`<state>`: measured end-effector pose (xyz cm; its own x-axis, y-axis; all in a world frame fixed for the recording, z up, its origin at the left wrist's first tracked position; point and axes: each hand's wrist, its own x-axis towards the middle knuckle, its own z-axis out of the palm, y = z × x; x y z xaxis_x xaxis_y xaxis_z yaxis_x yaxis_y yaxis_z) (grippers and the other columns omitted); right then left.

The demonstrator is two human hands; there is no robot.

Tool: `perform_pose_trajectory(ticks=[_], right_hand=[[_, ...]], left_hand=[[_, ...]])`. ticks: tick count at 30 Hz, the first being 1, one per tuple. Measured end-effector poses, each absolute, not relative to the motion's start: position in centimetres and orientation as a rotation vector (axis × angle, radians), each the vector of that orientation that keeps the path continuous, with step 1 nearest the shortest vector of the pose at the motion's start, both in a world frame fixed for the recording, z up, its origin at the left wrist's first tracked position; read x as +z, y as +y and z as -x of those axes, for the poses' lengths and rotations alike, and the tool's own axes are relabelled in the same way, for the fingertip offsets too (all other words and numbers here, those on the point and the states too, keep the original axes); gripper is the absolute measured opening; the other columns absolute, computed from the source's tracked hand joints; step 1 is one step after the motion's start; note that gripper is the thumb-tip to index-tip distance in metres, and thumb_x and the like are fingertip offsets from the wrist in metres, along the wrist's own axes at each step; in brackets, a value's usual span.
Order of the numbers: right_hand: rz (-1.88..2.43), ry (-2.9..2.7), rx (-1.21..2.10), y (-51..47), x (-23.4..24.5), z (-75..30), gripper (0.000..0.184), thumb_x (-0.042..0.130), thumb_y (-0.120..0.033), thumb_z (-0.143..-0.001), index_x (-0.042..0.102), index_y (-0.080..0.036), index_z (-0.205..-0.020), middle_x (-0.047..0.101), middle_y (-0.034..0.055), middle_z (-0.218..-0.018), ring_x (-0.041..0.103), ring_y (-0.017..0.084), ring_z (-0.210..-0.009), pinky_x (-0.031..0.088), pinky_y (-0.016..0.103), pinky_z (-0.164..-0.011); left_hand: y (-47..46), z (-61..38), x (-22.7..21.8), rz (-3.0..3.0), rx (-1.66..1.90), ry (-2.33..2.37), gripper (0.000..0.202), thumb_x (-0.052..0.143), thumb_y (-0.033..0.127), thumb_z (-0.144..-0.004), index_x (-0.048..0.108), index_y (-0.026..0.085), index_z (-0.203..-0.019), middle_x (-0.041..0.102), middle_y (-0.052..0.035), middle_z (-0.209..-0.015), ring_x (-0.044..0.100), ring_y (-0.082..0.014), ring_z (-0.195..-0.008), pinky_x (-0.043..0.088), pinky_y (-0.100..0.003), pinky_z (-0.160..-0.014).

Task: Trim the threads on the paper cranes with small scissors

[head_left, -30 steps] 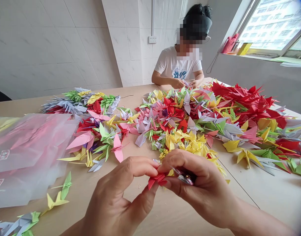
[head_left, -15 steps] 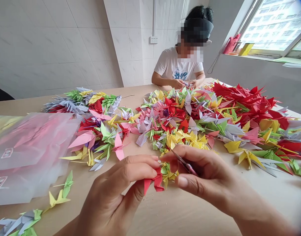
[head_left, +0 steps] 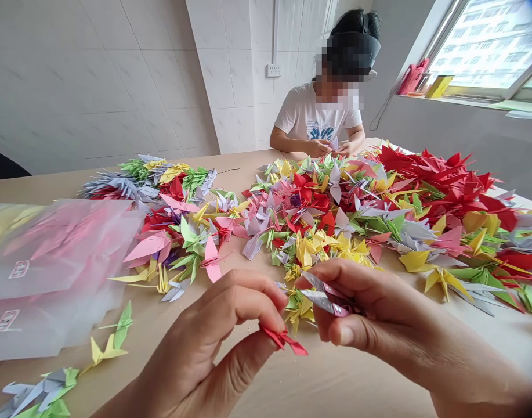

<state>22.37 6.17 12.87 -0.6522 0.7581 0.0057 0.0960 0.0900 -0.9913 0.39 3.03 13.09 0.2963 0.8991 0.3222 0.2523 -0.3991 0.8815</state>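
Note:
My left hand [head_left: 213,342] pinches a small red folded paper crane [head_left: 285,339] between thumb and forefinger, low in the middle of the view. My right hand [head_left: 370,316] is closed around a small pair of scissors [head_left: 324,293], its silvery blades pointing left toward the crane but a little apart from it. Both hands hover just above the wooden table [head_left: 330,383], in front of a heap of yellow cranes [head_left: 326,249].
A wide pile of paper cranes [head_left: 379,197] in many colours covers the table's middle and right. Clear plastic bags [head_left: 48,273] lie at the left. A few loose cranes [head_left: 104,348] sit at the lower left. A person in a white shirt [head_left: 318,116] sits at the far end, hands busy.
My hands have drawn apart: the left has lowered and turned the red crane, while the right has pulled the scissors back from it, blades now showing.

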Motion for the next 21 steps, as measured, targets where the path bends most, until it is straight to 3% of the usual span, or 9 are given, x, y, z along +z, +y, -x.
perform_pose_trajectory(ticks=[3,9,21], right_hand=[[0.948,-1.909,1.477,6.0,12.8,-22.7,0.018,0.057,-0.034,-0.086,0.058,-0.018,-0.093,0.052,0.0014,-0.073,0.045,0.012,-0.064,0.037,0.021,-0.053],[0.880,-2.057,1.111,5.8,12.4,-23.3,0.029,0.063,-0.025,-0.082,0.061,-0.019,-0.110,0.063,0.0047,-0.076,0.056,0.017,-0.066,0.043,0.022,-0.052],[0.934,-2.297,0.981,5.5,12.7,-23.5,0.030,0.066,-0.022,-0.080,0.059,-0.026,-0.108,0.063,-0.0014,-0.075,0.057,0.011,-0.061,0.043,0.016,-0.053]], left_hand=[[3.2,-0.3,13.1,-1.870,1.109,1.041,0.011,0.053,0.018,-0.083,0.061,0.026,-0.084,0.060,-0.0025,-0.090,0.058,-0.0160,-0.088,0.046,-0.022,-0.081],[3.5,0.3,13.3,-1.988,1.022,0.973,0.014,0.052,0.016,-0.083,0.057,0.028,-0.090,0.060,0.0002,-0.093,0.058,-0.0129,-0.086,0.045,-0.017,-0.078],[3.2,-0.4,13.3,-1.875,1.088,1.025,0.010,0.050,0.024,-0.087,0.059,0.027,-0.087,0.062,-0.0006,-0.093,0.058,-0.0136,-0.087,0.047,-0.018,-0.075]])
